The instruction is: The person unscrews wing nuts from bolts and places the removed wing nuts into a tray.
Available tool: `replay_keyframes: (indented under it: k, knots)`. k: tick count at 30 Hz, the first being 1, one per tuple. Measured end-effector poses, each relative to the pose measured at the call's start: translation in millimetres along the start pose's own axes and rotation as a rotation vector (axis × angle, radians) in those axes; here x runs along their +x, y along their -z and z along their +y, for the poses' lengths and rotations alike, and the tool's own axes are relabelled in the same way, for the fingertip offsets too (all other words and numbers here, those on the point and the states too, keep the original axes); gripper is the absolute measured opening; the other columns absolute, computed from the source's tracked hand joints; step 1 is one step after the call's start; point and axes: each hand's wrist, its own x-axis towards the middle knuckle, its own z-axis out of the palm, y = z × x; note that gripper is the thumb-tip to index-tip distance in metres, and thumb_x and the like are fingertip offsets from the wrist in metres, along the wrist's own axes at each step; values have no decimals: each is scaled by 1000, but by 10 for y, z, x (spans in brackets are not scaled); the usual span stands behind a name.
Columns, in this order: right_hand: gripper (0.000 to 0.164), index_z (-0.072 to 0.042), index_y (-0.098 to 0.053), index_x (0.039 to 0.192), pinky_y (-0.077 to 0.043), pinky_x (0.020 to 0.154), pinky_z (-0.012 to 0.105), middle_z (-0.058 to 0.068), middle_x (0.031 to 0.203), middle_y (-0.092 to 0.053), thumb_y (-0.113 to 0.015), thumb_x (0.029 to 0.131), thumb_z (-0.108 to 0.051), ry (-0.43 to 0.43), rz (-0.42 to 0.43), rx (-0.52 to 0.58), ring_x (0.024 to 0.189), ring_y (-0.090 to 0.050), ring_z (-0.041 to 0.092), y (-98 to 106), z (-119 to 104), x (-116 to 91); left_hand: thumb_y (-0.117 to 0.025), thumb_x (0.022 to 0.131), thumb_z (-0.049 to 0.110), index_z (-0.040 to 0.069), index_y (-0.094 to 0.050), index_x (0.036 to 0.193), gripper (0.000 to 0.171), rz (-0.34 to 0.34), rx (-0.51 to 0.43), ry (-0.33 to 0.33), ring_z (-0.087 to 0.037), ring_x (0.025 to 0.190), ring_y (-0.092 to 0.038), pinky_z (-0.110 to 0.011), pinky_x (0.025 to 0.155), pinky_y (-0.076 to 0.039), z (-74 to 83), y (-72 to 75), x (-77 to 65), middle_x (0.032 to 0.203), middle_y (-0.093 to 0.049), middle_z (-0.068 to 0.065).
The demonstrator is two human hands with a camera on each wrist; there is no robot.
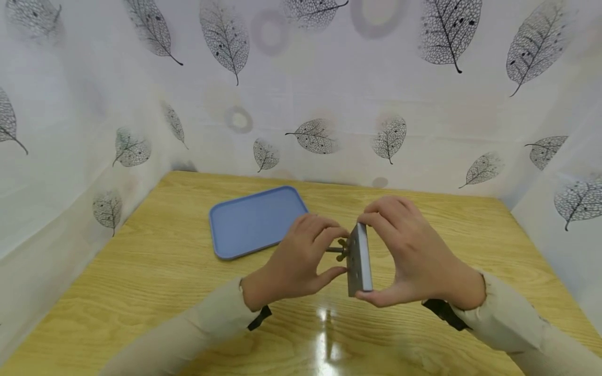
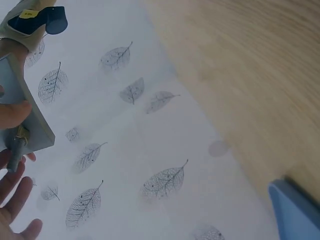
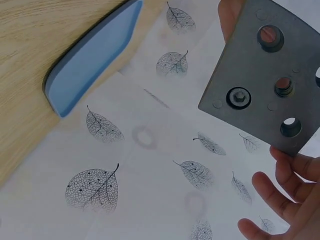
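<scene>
A grey metal plate with several round holes is held up over the table, its edge toward the head camera. My right hand grips it by opposite edges, fingers at the top and thumb at the bottom. A socket-head bolt sits in one hole. On the other face, its shank sticks out with a brass wing nut on it, close to the plate. My left hand is spread around the wing nut, thumb and fingertips right at the plate's face. Skin shows through two holes in the right wrist view.
A blue tray lies on the wood-grain table, behind and left of the hands. White cloth printed with leaves hangs along the back and both sides. Dark straps are around both wrists.
</scene>
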Motion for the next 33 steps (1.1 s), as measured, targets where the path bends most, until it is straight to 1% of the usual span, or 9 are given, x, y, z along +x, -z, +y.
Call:
replay_keyframes:
  k: [3,5,7,13,19,21,24,27,33]
  knots:
    - [82,-2,-59,103,-36,91,46,8,102,-55,-60,64,-75,1,0,7,97,-49,23,3,-3,6,-82,69,35,11,-58,107,51,63,145,-87,-17,96,-56,-40,95,-44,-7,-4,-6,103,-59,-2]
    - [82,-3,-59,102,-36,91,45,7,102,-55,-62,62,-74,-1,-7,9,97,-49,22,1,-6,6,-83,68,34,13,-60,101,45,91,201,-110,-16,95,-57,-42,97,-43,-8,-4,-9,98,-61,0]
    - [81,-4,-59,102,-36,92,45,7,101,-54,-65,60,-73,-3,-19,7,96,-49,22,-2,-7,3,-83,69,33,15,-63,96,39,110,227,-115,-14,93,-59,-44,98,-43,-9,-3,-16,94,-63,3]
    - [82,-5,-59,104,-35,93,45,6,101,-55,-64,60,-74,-10,-45,-7,97,-48,22,-12,-11,-17,-79,73,37,16,-67,90,30,120,255,-132,-13,89,-61,-46,101,-40,-17,8,-42,88,-68,5]
    - [82,-5,-59,104,-36,92,45,6,101,-55,-70,55,-71,-3,-43,-4,97,-48,22,-11,-37,-17,-79,73,33,16,-69,87,24,129,207,-169,-12,86,-61,-49,101,-39,-44,2,-64,83,-70,7]
    - [82,-5,-59,103,-36,92,45,6,101,-55,-70,55,-71,-1,-42,-3,97,-48,22,-10,-45,-14,-78,74,32,16,-69,85,21,134,196,-172,-11,84,-61,-49,101,-39,-47,0,-68,80,-70,7]
    - [82,-5,-59,103,-36,92,46,6,101,-55,-66,59,-74,2,-41,-9,97,-48,22,-10,-50,-12,-77,76,33,17,-69,84,19,113,156,-136,-10,82,-61,-49,103,-38,-38,2,-73,76,-69,8]
    - [81,-5,-59,103,-36,91,47,6,101,-55,-61,63,-76,10,-35,-15,96,-49,22,-12,-60,-10,-75,79,31,17,-69,85,17,64,83,-74,-9,81,-60,-49,104,-38,-20,5,-80,75,-69,10]
    - [81,-6,-59,102,-35,92,46,5,99,-54,-71,55,-71,19,-42,-23,95,-48,22,-27,-70,-19,-73,81,27,18,-68,88,13,-42,-60,53,-7,80,-60,-49,104,-38,14,12,-89,79,-69,11]
